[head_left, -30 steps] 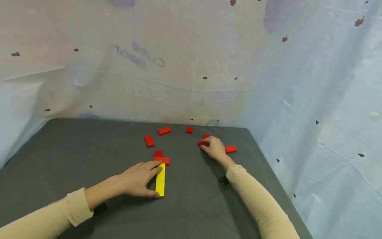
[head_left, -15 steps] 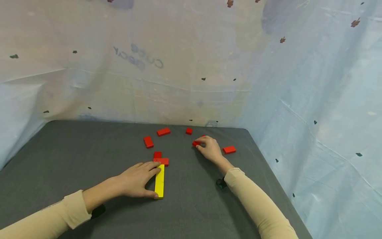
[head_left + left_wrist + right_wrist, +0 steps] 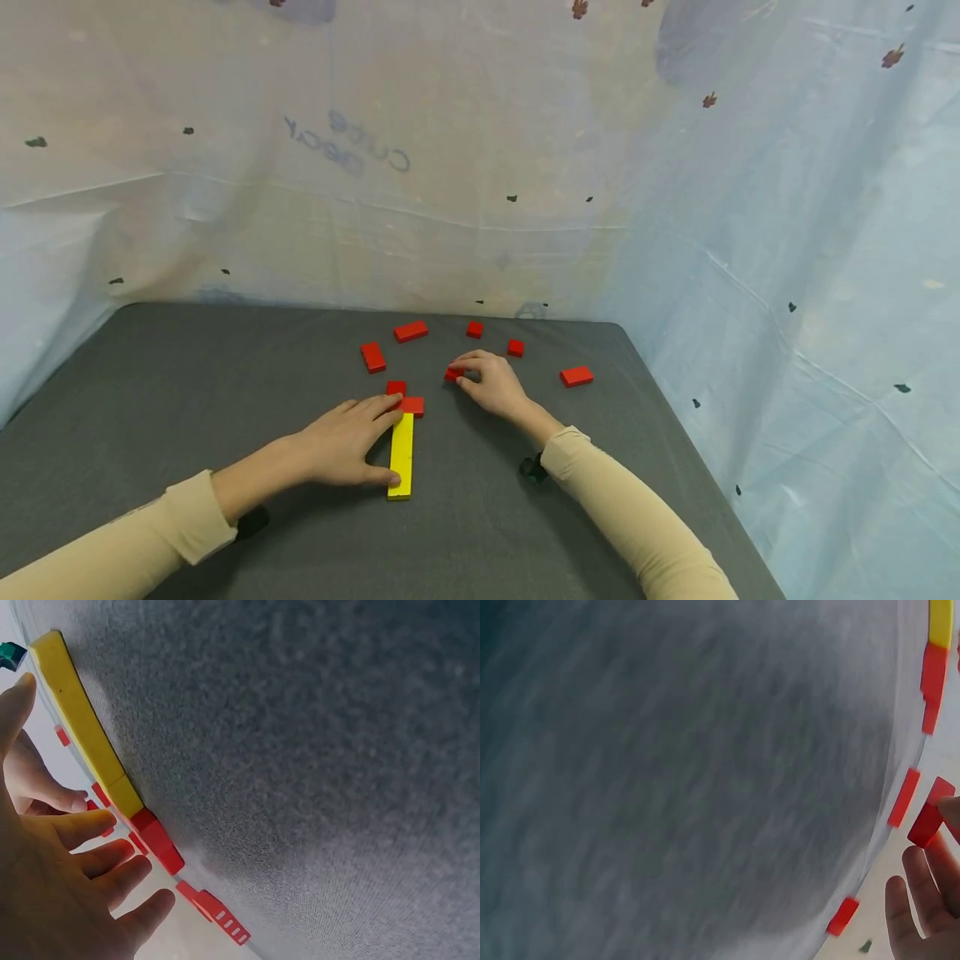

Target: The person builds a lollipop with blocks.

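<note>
In the head view, the left hand (image 3: pixel 347 440) lies at nine o'clock to the yellow bar (image 3: pixel 401 460), fingers spread apart along it. Toward one o'clock from the bar, the right hand (image 3: pixel 495 387) pinches a red block (image 3: pixel 928 821). Another red piece (image 3: pixel 415 407) meets the bar's twelve-o'clock end on the worktop (image 3: pixel 487 525).

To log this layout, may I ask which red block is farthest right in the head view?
The oblong red block well right of the right hand; every other is farther left.
</note>
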A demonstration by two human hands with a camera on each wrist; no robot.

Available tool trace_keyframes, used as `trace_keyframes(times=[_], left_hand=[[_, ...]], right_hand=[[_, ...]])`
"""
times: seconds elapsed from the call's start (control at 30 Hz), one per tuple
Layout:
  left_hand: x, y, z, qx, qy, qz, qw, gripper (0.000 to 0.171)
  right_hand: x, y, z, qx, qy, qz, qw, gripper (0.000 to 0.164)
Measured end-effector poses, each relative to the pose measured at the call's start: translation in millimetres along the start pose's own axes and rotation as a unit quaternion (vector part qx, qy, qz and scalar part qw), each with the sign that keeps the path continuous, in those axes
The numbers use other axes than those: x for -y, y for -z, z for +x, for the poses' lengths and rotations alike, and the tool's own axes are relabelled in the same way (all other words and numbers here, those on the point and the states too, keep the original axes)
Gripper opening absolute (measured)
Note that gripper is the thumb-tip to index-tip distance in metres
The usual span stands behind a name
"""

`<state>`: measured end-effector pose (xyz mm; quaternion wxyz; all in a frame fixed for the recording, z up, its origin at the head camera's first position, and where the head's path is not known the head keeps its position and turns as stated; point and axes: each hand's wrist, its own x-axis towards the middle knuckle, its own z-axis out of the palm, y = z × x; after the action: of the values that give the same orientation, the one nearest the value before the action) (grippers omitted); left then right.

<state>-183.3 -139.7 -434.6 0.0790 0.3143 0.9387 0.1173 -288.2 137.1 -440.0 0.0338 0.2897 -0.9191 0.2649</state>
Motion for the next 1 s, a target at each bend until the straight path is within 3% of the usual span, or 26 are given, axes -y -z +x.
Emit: trace_keyframes(times=[0.57,1.0], left_hand=[[8.7,-2.5,6.5,0.019,0.016,0.002,0.9997,0.109],[6.2,0.0,7.3,0.026,0.021,-0.001,0.9994,0.110]], right_hand=[[30,-21,12,0.076,0.046,0.007,0.996,0.027],[37,-28,18,0.094,0.054,-0.007,0.994,0.028]])
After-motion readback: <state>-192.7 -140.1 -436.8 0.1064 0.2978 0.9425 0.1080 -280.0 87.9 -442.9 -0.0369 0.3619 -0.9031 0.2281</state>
